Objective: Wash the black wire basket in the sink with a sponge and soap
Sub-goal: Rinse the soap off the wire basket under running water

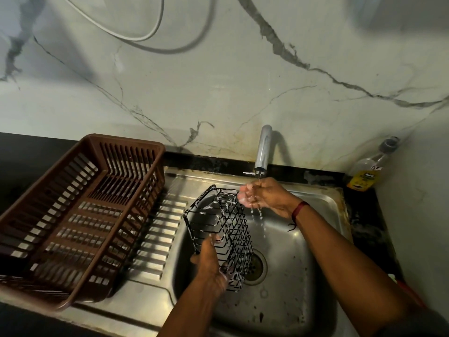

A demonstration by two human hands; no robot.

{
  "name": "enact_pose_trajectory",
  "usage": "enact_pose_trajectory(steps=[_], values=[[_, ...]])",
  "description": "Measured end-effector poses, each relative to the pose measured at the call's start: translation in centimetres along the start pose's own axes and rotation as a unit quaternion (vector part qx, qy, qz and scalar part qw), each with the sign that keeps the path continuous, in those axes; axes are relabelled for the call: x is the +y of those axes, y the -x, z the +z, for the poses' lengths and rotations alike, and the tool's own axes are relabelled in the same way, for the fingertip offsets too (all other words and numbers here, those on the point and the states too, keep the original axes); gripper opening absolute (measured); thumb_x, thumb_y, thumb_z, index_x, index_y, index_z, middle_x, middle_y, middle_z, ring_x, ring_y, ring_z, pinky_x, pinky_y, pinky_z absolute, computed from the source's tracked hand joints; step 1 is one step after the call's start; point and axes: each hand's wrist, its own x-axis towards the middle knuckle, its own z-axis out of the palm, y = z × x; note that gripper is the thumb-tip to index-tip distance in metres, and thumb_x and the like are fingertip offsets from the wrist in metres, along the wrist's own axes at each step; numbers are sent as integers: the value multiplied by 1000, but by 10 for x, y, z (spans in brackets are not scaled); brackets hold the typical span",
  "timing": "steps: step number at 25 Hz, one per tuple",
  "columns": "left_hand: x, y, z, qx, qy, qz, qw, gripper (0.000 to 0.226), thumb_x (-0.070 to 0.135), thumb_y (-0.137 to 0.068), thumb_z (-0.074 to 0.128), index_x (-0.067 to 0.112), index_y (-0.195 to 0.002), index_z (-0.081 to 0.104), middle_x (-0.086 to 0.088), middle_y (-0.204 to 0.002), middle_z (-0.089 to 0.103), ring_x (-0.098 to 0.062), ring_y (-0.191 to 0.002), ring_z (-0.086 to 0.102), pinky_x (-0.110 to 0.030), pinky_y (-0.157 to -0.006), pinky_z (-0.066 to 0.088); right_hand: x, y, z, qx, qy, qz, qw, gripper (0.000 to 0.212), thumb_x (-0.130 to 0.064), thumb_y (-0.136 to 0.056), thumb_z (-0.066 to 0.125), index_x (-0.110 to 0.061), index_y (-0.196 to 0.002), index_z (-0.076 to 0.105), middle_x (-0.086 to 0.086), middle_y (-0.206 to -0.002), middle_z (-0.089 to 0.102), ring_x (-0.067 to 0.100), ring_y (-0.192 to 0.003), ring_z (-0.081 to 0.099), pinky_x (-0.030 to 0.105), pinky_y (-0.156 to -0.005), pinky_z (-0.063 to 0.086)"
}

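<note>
— First entry, the basket?
— Basket (218,232): black wire, oblong. It is held tilted over the sink (303,263) bowl, one end up toward the tap (263,149), the other low, above the drain (255,267). It is wet, with white flecks on the wires.

— Hands?
— Left hand (210,266): at the basket's near, low end, fingers curled round the wires, gripping. Right hand (260,193): cupped under the tap, fingers loosely bent, holding nothing. It sits just beside the basket's upper corner; whether it touches, I cannot tell. There is a red thread (300,210) on that wrist.

— Water?
— Water (261,215): a thin stream from the tap onto the right hand, dripping off it into the bowl.

— Left of the bowl?
— Rack (80,215): brown plastic, slatted, sitting partly on the ridged steel drainboard (160,229). The black tabletop (24,152) lies behind it.

— Right of it?
— Bottle (366,173): clear, yellow label, grey cap, standing in the back corner against the wall (218,81).

— And the wall?
— Pale marble, grey veins. Two cables (136,38) loop across its upper part.
</note>
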Motion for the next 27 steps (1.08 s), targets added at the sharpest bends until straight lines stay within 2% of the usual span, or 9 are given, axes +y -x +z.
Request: enact_pose_trajectory(steps=[3,5,7,10,13,18,21,24,27], values=[[0,-3,3,-3,13,-6,1000,114,40,-34,77,20,-141,45,-23,-130,60,-36,-104,62,-40,-60,57,2,-2,3,38,-38,-25,998,23,-9,-94,58,2,-113,64,18,-88,73,23,-72,72,30,-64,60],[2,2,5,-15,25,-3,1000,99,37,-57,79,21,-145,35,-24,-134,57,-37,-106,62,-41,-66,56,3,-2,9,71,-7,-22,997,21,-19,-97,57,-1,-100,67,10,-62,65,13,-43,55,21,-39,45],[1,1,5,-16,30,-2,999,84,29,-76,74,20,-145,28,-24,-134,55,-39,-110,61,-47,-78,57,5,-5,13,110,53,10,992,26,-27,-97,58,-7,-82,63,3,-50,50,10,-34,37,19,-32,29],[-2,-5,5,-11,26,-9,1000,70,24,-82,71,18,-139,30,-22,-129,53,-38,-106,59,-54,-94,52,6,-11,12,178,44,32,983,22,-9,-88,61,-9,-67,56,3,-51,40,8,-34,30,19,-34,26],[-3,-8,5,-7,21,-14,1000,69,24,-83,72,18,-138,32,-22,-128,52,-37,-103,57,-56,-96,52,4,-14,11,210,-30,46,976,24,9,-75,54,-10,-62,50,4,-55,37,11,-40,28,22,-39,23],[-3,-7,5,-6,27,-14,1000,65,22,-81,71,18,-133,33,-21,-118,54,-36,-99,57,-54,-93,53,9,-10,7,97,-187,23,977,47,26,-75,40,-19,-62,35,1,-59,34,12,-51,35,26,-49,30],[-2,-6,4,-9,31,-13,999,73,21,-80,71,18,-140,31,-22,-126,54,-36,-101,58,-55,-94,53,10,-7,3,37,-194,14,980,36,22,-85,48,-13,-77,54,1,-69,51,15,-68,54,27,-63,50],[-2,-4,3,-9,32,-9,999,81,21,-80,71,19,-148,26,-22,-128,53,-35,-98,58,-55,-94,53,9,-4,1,4,-159,22,987,23,11,-92,52,0,-107,65,10,-93,71,21,-90,69,30,-78,59],[-3,-2,2,-10,38,-9,999,82,22,-80,71,21,-148,25,-21,-127,52,-35,-96,57,-52,-90,53,4,-3,6,27,-85,38,995,20,-4,-98,50,2,-113,64,14,-87,72,18,-72,69,25,-63,59]])
